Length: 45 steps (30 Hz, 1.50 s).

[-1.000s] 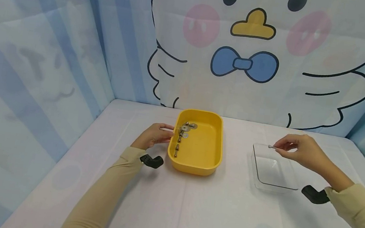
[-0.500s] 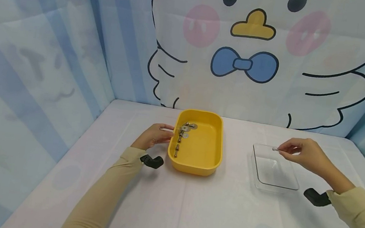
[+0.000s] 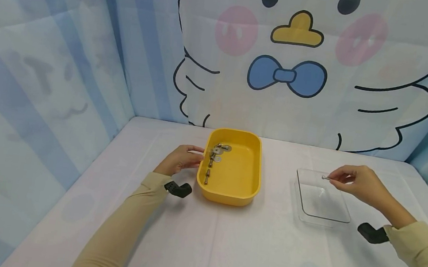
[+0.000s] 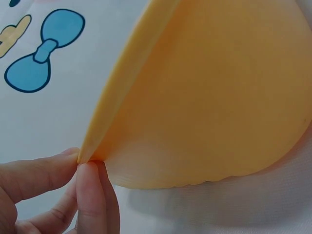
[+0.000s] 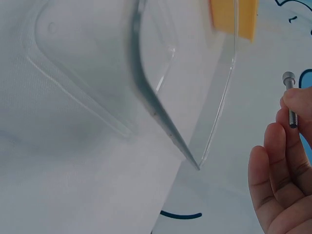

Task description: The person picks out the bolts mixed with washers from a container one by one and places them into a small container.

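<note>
My left hand (image 3: pixel 180 160) pinches the left rim of a yellow tray (image 3: pixel 230 198); the left wrist view shows thumb and fingertips meeting on the tray's rim (image 4: pixel 114 92). Along the tray's left side lie several metal bolts (image 3: pixel 207 176) and round washers (image 3: pixel 217 158). Between thumb and fingers, my right hand (image 3: pixel 358 182) holds a socket-head bolt (image 5: pixel 291 100), its round head pointing away from the palm and its threaded end showing. That hand is above the right rear part of a clear plastic box (image 3: pixel 320 218).
A white cloth covers the table (image 3: pixel 248 249). Behind it hangs a curtain (image 3: pixel 219 94) with a cartoon print, and another curtain (image 3: pixel 43 86) closes off the left side. Black wrist cameras (image 3: pixel 372 233) are worn near both sleeves.
My right hand has shifted slightly right and toward me with the bolt still pinched. The left hand and the yellow tray have stayed in place.
</note>
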Tool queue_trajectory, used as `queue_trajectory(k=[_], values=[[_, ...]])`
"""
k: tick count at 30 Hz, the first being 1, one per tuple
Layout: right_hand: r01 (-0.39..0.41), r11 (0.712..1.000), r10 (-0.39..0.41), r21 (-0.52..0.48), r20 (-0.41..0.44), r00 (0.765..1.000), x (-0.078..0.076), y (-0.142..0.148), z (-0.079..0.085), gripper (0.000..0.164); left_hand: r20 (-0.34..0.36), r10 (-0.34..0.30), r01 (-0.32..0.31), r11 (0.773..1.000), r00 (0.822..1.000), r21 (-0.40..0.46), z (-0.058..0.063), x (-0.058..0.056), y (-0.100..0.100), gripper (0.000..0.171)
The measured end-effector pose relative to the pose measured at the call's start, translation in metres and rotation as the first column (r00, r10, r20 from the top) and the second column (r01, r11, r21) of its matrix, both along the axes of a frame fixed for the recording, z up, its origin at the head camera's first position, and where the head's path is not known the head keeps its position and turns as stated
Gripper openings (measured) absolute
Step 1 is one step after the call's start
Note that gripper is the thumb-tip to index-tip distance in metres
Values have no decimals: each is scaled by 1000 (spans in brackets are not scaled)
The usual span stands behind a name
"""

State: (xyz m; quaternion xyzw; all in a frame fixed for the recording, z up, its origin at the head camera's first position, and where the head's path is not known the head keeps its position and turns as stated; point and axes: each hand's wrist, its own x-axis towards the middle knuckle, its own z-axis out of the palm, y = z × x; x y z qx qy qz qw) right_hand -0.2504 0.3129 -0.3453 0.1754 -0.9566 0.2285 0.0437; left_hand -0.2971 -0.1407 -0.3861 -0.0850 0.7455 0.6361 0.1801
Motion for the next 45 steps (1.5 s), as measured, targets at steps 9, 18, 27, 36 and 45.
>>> queue_trajectory(k=[9,18,27,36,45], values=[[-4,1000,4,-6,-15,1000,-1,1,-3,12,-7,-7,7,1000,1000,10,-1,1,-1,45],[-4,1000,4,-10,7,1000,-2,0,-4,11,2,-13,13,1000,1000,5,-1,0,-1,46],[-3,1000,3,-7,44,999,-4,-2,-5,11,6,-10,10,1000,1000,11,-2,-2,-1,46],[-7,1000,7,-1,71,997,-6,-4,-7,12,7,-7,6,1000,1000,16,-1,-1,-1,47],[-21,1000,21,-7,46,999,-7,-3,-8,19,5,-4,4,1000,1000,17,-2,-1,-2,46]])
